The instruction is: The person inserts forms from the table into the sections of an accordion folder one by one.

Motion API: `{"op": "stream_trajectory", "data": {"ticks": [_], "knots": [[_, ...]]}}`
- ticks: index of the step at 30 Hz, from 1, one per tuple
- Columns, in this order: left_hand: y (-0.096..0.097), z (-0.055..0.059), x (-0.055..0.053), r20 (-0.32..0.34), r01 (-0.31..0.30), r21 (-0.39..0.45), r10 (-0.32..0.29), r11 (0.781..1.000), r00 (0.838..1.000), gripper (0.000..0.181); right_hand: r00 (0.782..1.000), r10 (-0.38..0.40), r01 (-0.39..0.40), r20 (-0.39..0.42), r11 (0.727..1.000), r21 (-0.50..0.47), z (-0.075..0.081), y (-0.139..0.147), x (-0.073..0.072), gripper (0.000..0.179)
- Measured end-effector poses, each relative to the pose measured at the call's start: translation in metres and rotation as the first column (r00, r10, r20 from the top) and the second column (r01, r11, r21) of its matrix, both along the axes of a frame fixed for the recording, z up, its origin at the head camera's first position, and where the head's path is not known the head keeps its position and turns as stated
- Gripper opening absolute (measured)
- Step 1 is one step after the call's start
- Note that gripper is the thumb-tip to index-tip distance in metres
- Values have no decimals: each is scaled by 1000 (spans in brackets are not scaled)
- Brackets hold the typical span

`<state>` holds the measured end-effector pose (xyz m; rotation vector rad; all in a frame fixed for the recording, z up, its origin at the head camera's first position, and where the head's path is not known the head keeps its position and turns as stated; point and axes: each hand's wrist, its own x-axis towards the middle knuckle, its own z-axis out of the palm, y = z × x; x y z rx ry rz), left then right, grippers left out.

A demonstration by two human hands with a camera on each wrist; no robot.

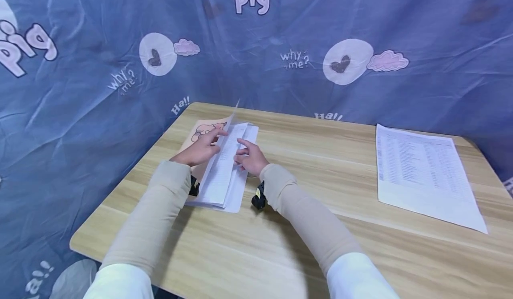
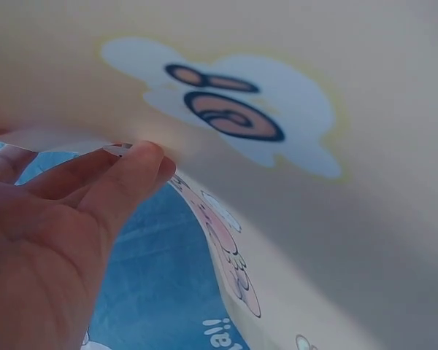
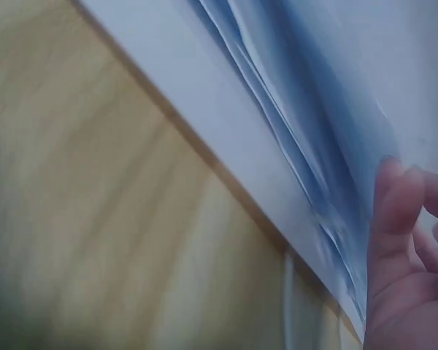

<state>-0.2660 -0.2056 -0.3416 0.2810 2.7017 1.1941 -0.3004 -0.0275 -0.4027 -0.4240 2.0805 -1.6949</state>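
Note:
A folder with a peach, pig-printed cover (image 1: 200,132) lies open at the table's left, its white back (image 1: 236,196) flat on the wood. White sheets (image 1: 218,174) with faint print lie inside, partly lifted. My left hand (image 1: 202,150) is at the cover side; in the left wrist view its thumb and finger pinch the edge of the printed cover (image 2: 226,117). My right hand (image 1: 250,156) is over the sheets' right edge. In the right wrist view, its thumb and finger (image 3: 398,200) come together at the bulging white paper (image 3: 328,95).
A printed sheet (image 1: 425,174) lies at the right of the wooden table (image 1: 320,156). A blue patterned cloth (image 1: 256,63) hangs behind the table and along its left side. Black wrist cameras (image 1: 258,196) sit under both forearms.

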Motion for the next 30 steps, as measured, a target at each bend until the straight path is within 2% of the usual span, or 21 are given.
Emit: {"op": "stream_trajectory", "data": {"ticks": [7,13,18,22,30], "knots": [[3,2,-3,16,10,-5,-10,1000,1000,48,1000,-3,3,-1,1000,5,10,46,-7,57],[3,3,-2,40,19,-46,-17,999,999,48,999,-8,12,-50,995,99,17,94,-16,55],[1,5,2,50,24,-58,-21,998,999,49,998,-23,30,-54,989,146,18,134,-21,53],[1,7,3,58,27,-52,-24,998,998,48,996,-51,64,-69,976,207,18,170,-25,50],[5,8,0,50,34,-51,-32,998,998,48,987,-134,155,-86,931,331,15,244,-33,52]]}}
